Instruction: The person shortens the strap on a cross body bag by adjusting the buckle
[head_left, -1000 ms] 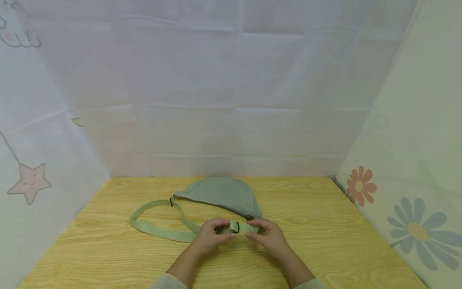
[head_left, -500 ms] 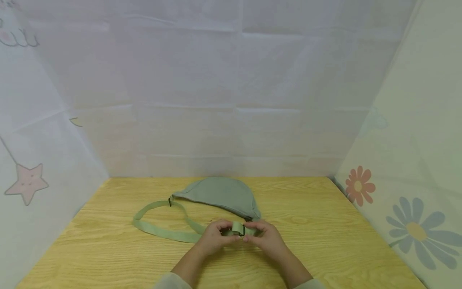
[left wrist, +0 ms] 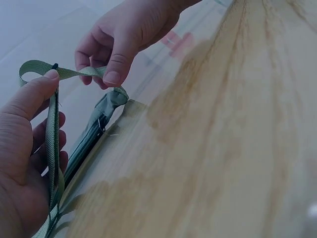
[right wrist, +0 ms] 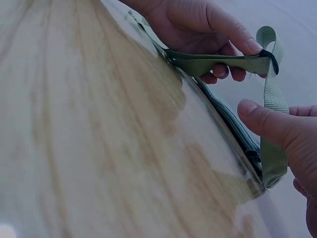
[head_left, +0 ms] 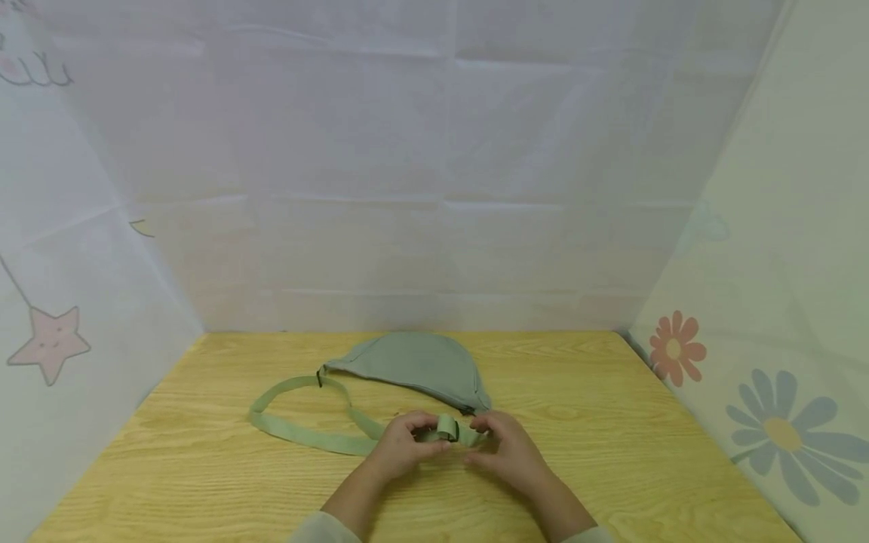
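A grey-green waist bag [head_left: 414,369] lies on the table with its light green webbing strap [head_left: 305,434] looped out to the left and front. My left hand [head_left: 400,445] pinches the strap right beside a black slide buckle [head_left: 456,431], thumb on its edge in the right wrist view. A small loop of webbing [left wrist: 32,69] stands out past the buckle. On the other side, my right hand [head_left: 509,452] has its fingers curled loosely about the strap between buckle and bag, thumb lower and spread from the fingertips. The bag's dark zipper [right wrist: 228,119] runs behind the hands.
The wooden table [head_left: 611,452] carries the bag near its back edge. A pale sheet [head_left: 434,188] hangs behind, with printed side sheets showing a pink star [head_left: 50,343] and flowers [head_left: 784,434]. A second black buckle [head_left: 320,378] sits at the bag's left end.
The buckle and both hands shifted slightly right at first. Since then my right thumb and fingers have spread and drawn back from the buckle, while the left hand keeps its pinch.
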